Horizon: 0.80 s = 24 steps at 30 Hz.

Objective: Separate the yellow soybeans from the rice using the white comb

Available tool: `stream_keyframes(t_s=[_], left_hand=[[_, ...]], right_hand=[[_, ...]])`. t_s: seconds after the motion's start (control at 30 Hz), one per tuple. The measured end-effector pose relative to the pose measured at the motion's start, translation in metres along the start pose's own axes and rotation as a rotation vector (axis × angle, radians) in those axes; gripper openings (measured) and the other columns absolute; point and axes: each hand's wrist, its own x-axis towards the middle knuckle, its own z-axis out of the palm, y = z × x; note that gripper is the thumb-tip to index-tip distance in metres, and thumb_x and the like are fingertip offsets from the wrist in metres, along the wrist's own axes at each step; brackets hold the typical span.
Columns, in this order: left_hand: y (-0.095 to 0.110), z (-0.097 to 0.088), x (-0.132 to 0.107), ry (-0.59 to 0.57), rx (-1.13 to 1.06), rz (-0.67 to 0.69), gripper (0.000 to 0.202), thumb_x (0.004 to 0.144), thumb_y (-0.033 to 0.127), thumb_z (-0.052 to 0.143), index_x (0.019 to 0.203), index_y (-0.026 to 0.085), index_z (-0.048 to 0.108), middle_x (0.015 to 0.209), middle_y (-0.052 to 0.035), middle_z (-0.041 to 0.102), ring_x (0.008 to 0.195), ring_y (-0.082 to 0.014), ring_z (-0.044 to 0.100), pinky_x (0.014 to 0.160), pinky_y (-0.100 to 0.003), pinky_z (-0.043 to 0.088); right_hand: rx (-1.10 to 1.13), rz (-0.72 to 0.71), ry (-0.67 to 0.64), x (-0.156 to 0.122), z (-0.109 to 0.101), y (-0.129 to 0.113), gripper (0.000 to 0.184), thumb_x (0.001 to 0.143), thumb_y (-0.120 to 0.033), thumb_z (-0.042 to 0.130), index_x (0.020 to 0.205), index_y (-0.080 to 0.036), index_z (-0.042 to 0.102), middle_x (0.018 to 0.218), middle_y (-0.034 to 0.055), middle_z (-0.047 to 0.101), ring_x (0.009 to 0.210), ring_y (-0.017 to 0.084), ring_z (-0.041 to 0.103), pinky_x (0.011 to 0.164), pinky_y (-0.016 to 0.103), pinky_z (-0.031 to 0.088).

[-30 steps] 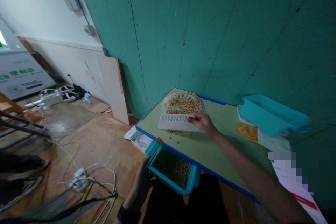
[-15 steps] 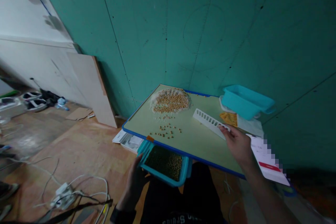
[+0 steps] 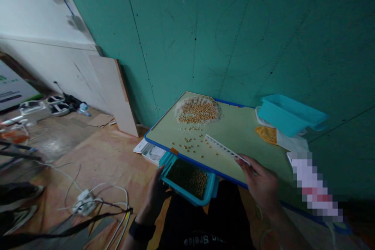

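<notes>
A teal tray (image 3: pixel 189 200) filled with beans (image 3: pixel 187 177) was held just under the near edge of the board (image 3: pixel 243 133), its left end clasped by the left hand (image 3: pixel 156 191). A white slotted scraper (image 3: pixel 224 149) was gripped at its near end by the right hand (image 3: pixel 260 183) and stretched over the board, its far end beside loose beans (image 3: pixel 191 145). A pile (image 3: pixel 199 110) of beans was seen at the far corner. A teal bin (image 3: pixel 290 115) was set well apart on the right.
</notes>
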Motion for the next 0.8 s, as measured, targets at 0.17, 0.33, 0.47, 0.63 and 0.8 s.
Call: stream_keyframes(t_s=[0.17, 0.33, 0.47, 0.63, 0.8], left_hand=[[-0.015, 0.000, -0.003, -0.015, -0.010, 0.074, 0.052, 0.081, 0.054, 0.084, 0.124, 0.029, 0.072, 0.102, -0.0044, 0.082, 0.086, -0.0292, 0.074, 0.072, -0.040, 0.061], [-0.019, 0.006, -0.007, -0.054, 0.009, 0.066, 0.044, 0.083, 0.050, 0.083, 0.119, 0.027, 0.075, 0.100, -0.0055, 0.082, 0.084, -0.0271, 0.073, 0.069, -0.037, 0.060], [-0.011, 0.009, -0.009, -0.032, 0.013, 0.044, 0.052, 0.081, 0.050, 0.083, 0.126, 0.026, 0.073, 0.098, -0.0046, 0.081, 0.083, -0.0284, 0.073, 0.070, -0.040, 0.062], [-0.001, 0.007, -0.014, -0.081, 0.007, 0.055, 0.040, 0.085, 0.047, 0.082, 0.118, 0.025, 0.077, 0.099, -0.0058, 0.082, 0.087, -0.0282, 0.075, 0.073, -0.039, 0.063], [0.003, -0.002, -0.003, -0.059, 0.026, 0.035, 0.043, 0.084, 0.055, 0.082, 0.115, 0.026, 0.076, 0.100, -0.0058, 0.081, 0.091, -0.0310, 0.075, 0.075, -0.042, 0.064]], right_hand=[[0.036, -0.090, -0.027, -0.013, -0.004, -0.011, 0.030, 0.110, -0.049, 0.066, 0.105, -0.033, 0.091, 0.094, 0.0054, 0.090, 0.074, 0.027, 0.087, 0.074, 0.032, 0.071], [0.108, -0.179, -0.108, -0.026, -0.010, -0.015, 0.023, 0.109, -0.032, 0.067, 0.119, -0.037, 0.088, 0.105, 0.0014, 0.090, 0.081, 0.025, 0.088, 0.076, 0.030, 0.073], [0.183, -0.210, -0.161, -0.035, -0.013, -0.023, 0.032, 0.107, -0.023, 0.068, 0.129, -0.040, 0.084, 0.111, -0.0008, 0.090, 0.085, 0.024, 0.089, 0.079, 0.030, 0.074], [0.214, -0.163, -0.147, -0.035, -0.013, -0.027, 0.026, 0.108, -0.029, 0.068, 0.122, -0.040, 0.086, 0.108, -0.0006, 0.090, 0.086, 0.025, 0.089, 0.078, 0.031, 0.073], [0.013, 0.054, 0.049, 0.003, -0.007, 0.004, 0.047, 0.106, -0.066, 0.065, 0.097, -0.028, 0.091, 0.086, 0.0103, 0.088, 0.070, 0.028, 0.085, 0.067, 0.032, 0.067]])
